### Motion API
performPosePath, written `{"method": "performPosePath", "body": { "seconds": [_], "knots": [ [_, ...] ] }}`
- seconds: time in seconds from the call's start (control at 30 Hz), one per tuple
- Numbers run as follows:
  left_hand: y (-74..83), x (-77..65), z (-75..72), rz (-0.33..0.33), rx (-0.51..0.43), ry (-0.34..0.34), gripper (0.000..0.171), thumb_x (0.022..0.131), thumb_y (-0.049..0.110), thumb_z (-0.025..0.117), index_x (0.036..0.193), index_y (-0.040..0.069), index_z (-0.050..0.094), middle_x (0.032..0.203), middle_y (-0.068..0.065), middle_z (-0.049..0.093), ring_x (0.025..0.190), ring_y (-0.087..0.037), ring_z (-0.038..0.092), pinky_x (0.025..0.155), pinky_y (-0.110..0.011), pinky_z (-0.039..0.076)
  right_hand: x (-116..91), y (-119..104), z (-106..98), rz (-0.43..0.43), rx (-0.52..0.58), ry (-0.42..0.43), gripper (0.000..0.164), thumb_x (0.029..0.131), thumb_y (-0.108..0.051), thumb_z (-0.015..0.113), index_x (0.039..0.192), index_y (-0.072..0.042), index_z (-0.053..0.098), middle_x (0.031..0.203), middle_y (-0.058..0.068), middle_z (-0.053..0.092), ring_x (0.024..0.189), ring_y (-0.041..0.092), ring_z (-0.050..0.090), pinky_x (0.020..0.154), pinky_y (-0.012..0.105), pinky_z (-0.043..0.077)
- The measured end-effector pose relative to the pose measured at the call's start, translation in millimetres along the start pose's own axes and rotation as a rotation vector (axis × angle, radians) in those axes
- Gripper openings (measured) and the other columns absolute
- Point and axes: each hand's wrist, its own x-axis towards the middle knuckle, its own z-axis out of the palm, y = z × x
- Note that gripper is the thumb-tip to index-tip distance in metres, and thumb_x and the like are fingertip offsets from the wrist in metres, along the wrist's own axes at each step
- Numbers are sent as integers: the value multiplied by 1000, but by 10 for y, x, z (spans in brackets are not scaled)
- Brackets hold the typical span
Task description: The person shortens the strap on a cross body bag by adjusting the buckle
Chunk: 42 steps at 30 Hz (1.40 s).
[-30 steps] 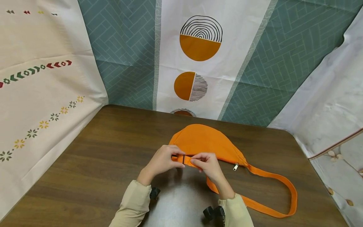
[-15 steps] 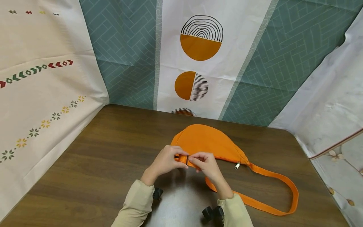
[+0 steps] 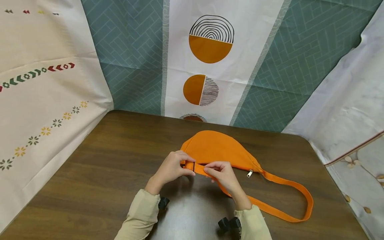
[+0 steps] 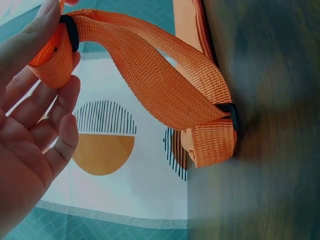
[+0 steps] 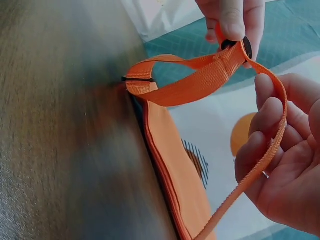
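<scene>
An orange waist bag (image 3: 217,150) lies at the middle of the table. Close to its left end, my left hand (image 3: 172,168) pinches the orange webbing strap (image 4: 145,75) at a black slider (image 4: 71,32). My right hand (image 3: 223,175) pinches the same strap between thumb and fingers, just right of the slider. In the right wrist view, the strap runs past the fingers of the right hand (image 5: 295,150). A second black ring (image 5: 137,79) joins a strap loop to the bag's end. The rest of the strap curves out to the right on the table.
The brown wooden table (image 3: 105,173) extends left and right of the bag. Patterned cloths (image 3: 135,60) hang behind and at both sides. A metal zipper pull (image 3: 250,173) hangs from the bag's right end. Black cameras (image 3: 229,224) are worn on both wrists.
Compared with half a second ago, the right hand has moved right, away from the slider, and more strap shows between the hands. The strap below the right hand lies straighter.
</scene>
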Motion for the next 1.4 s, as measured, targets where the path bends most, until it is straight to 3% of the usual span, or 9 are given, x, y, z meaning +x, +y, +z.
{"method": "performPosePath", "body": {
  "seconds": [0.4, 0.63, 0.93, 1.2, 1.4],
  "knots": [
    [63, 51, 100, 38, 64, -55, 38, 62, 26, 80, 93, 6, 71, 85, 1, 65, 78, -12, 52, 72, -26, 43, 54, 32, 85, -7, -70, 2, 16, 84, -3, 61, 88, 12, 64, 72, 7, 63, 45, 16, 44, 45, 21, 42],
    [64, 50, 90, 62, 62, -27, 40, 60, 26, 81, 91, 4, 71, 82, 0, 65, 74, -11, 54, 68, -24, 44, 45, 27, 70, 11, -68, -33, 20, 86, -5, 59, 92, 14, 62, 76, 9, 61, 48, 19, 45, 48, 23, 44],
    [39, 21, 43, 3, 61, -19, 37, 63, 25, 81, 92, 6, 71, 86, 2, 66, 77, -12, 54, 71, -28, 43, 8, 6, -61, 67, -34, -81, 23, 88, -6, 56, 96, 15, 60, 79, 10, 58, 53, 20, 48, 54, 25, 47],
    [56, 8, 54, -25, 68, -39, 31, 65, 20, 81, 91, 7, 70, 85, 1, 65, 76, -13, 53, 69, -27, 44, 18, 13, -37, 35, -42, -89, 22, 86, -5, 58, 93, 15, 60, 78, 9, 60, 53, 15, 48, 51, 22, 46],
    [74, 20, 76, -20, 71, -49, 31, 63, 20, 81, 90, 8, 70, 85, 1, 66, 76, -12, 54, 70, -26, 44, 44, 19, 13, 3, -85, -92, 20, 86, -4, 57, 93, 15, 61, 80, 14, 61, 51, 19, 48, 51, 24, 47]
  ]
}}
